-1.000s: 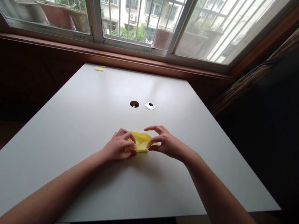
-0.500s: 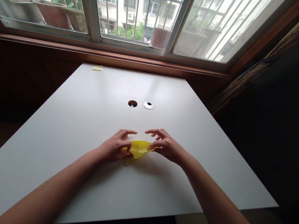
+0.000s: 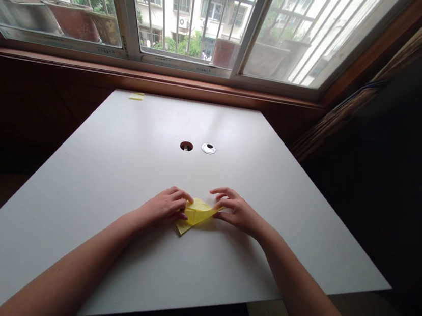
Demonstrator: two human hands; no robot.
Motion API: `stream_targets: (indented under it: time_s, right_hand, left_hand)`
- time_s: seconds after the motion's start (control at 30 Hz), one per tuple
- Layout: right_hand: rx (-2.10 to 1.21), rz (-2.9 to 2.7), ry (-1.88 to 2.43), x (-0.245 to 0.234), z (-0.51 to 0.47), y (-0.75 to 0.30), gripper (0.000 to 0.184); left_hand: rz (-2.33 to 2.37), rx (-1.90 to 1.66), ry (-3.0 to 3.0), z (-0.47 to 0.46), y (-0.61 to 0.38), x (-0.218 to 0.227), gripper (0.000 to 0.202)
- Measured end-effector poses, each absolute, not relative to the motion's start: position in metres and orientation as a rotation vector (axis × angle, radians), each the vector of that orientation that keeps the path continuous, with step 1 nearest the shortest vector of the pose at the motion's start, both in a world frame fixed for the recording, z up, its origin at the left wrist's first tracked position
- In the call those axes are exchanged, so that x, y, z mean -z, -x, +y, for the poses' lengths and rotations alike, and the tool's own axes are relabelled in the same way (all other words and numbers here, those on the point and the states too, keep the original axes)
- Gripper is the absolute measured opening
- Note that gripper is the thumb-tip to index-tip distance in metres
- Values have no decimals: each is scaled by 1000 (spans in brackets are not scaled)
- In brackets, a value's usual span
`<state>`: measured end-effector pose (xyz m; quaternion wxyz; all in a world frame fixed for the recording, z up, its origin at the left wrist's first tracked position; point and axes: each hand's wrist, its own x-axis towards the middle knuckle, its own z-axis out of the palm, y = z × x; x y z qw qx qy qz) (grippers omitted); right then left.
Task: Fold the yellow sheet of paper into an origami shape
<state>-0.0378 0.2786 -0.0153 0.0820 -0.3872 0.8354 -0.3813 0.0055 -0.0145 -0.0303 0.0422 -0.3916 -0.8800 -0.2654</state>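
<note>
Between my hands is a piece of folded yellow paper, just over the near middle of the white table. My left hand is closed on its left part, with the thumb below and the fingers curled over it. The right corner is pinched between thumb and finger of my right hand, whose other fingers are raised. One pointed corner of the paper sticks out toward me, below my left fingers. My left hand hides the paper's left end.
A round hole is cut in the tabletop, with a silver ring-shaped cover lying to its right. Yellow paper strips lie at the far left corner. Beyond the table are a sill and a barred window. A dark curtain hangs at the right.
My left fingers have curled down onto the paper. The paper has tilted, showing more of its near corner. My right hand has shifted slightly, still pinching the right corner.
</note>
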Motion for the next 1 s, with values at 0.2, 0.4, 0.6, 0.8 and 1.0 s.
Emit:
stream_targets:
  time_s: [0.2, 0.4, 0.6, 0.8, 1.0]
  right_hand:
    - [1164, 2423, 940, -1, 267, 31, 28]
    - [1097, 2555, 875, 6, 266, 31, 24]
    - [966, 2679, 912, 13, 269, 32, 14]
    - [910, 2878, 918, 25, 271, 33, 5]
    - [916, 3190, 969, 27, 265, 24, 27]
  left_hand:
    - [-2704, 750, 1164, -14, -6, 32, 16]
    - [-2714, 788, 1125, -12, -7, 28, 15]
    - [-2744, 753, 1068, -11, -9, 29, 30]
    - [-2706, 512, 1156, -11, -9, 35, 39]
    - [-2728, 345, 1111, -8, -11, 33, 40]
